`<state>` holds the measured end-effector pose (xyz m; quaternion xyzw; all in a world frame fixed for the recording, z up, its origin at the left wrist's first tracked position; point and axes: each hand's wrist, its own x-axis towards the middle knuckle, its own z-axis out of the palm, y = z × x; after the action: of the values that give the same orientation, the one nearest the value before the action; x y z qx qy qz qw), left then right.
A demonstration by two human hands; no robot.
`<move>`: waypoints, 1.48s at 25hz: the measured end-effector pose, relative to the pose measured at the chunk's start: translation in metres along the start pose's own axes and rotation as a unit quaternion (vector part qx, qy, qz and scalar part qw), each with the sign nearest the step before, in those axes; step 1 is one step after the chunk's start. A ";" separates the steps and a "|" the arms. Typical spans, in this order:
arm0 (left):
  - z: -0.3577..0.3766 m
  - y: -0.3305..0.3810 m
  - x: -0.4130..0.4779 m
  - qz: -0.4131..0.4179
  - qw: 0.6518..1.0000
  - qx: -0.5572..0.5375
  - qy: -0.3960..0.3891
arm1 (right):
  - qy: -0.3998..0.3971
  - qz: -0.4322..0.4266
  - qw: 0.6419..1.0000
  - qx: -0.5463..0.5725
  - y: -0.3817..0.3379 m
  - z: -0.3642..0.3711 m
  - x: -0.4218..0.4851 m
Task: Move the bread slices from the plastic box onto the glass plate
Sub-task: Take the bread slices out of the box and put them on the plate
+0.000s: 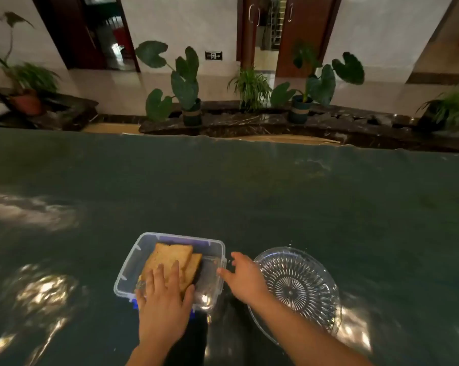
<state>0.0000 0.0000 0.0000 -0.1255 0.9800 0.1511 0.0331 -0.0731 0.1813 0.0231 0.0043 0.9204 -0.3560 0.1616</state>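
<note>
A clear plastic box [133, 256] with blue clips sits near the front of the dark table. Inside it lie two overlapping brown bread slices [170, 257]. My left hand [163, 299] reaches over the box's near wall, fingers spread flat on the top slice. My right hand [245, 280] hovers between the box and the plate, fingers apart, one fingertip at the box's right rim, holding nothing. The cut-glass plate [315, 262] stands just right of the box with nothing on it; my right forearm covers its near-left part.
The glossy dark green table [249, 194] stretches far ahead and to both sides. Beyond its far edge is a dark stone ledge with potted plants [188, 101], then a tiled floor and doors.
</note>
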 end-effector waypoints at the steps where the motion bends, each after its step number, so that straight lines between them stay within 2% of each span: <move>1: 0.001 -0.003 -0.002 -0.026 1.000 -0.008 -0.014 | -0.003 0.013 1.000 0.005 -0.002 0.005 0.003; 6: 0.018 -0.016 -0.014 -0.028 0.999 -0.035 -0.003 | -0.030 0.068 0.993 0.089 -0.011 0.024 0.003; 13: 0.018 -0.028 -0.021 -0.009 0.999 -0.036 0.037 | -0.010 0.100 0.984 0.148 0.007 0.031 -0.019; 17: 0.017 -0.037 -0.022 -0.020 0.997 -0.049 0.054 | 0.002 0.136 0.965 0.224 0.020 0.046 -0.048; 21: 0.017 -0.043 -0.019 -0.012 0.998 -0.023 0.053 | -0.001 0.147 0.956 0.252 0.023 0.051 -0.062; 23: 0.018 -0.045 -0.019 -0.009 0.998 -0.018 0.057 | 0.003 0.114 0.973 0.199 0.020 0.045 -0.063; 25: 0.019 -0.046 -0.021 -0.004 0.997 -0.028 0.066 | 0.074 0.039 0.995 0.049 0.017 0.036 -0.063; 27: 0.021 -0.047 -0.024 0.001 0.997 -0.039 0.071 | 0.158 -0.061 0.984 -0.048 0.010 0.029 -0.061; 29: 0.022 -0.048 -0.024 -0.007 0.996 -0.058 0.073 | 0.158 -0.119 0.978 -0.064 -0.005 0.029 -0.054; 30: 0.023 -0.049 -0.024 -0.016 0.995 -0.067 0.072 | 0.123 -0.110 0.985 -0.046 -0.015 0.032 -0.048; 32: 0.023 -0.050 -0.023 -0.028 0.995 -0.072 0.070 | 0.029 -0.015 0.999 0.024 -0.033 0.043 -0.028; 34: 0.024 -0.050 -0.023 -0.032 0.996 -0.064 0.059 | -0.050 0.115 0.988 0.092 -0.044 0.058 -0.007; 37: 0.024 -0.050 -0.021 -0.032 0.997 -0.048 0.048 | -0.079 0.230 0.961 0.133 -0.047 0.075 0.013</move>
<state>0.0339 -0.0339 -0.0356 -0.1650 0.9676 0.1906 -0.0156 -0.0693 0.0953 -0.0019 0.2097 0.8233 -0.4275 0.3091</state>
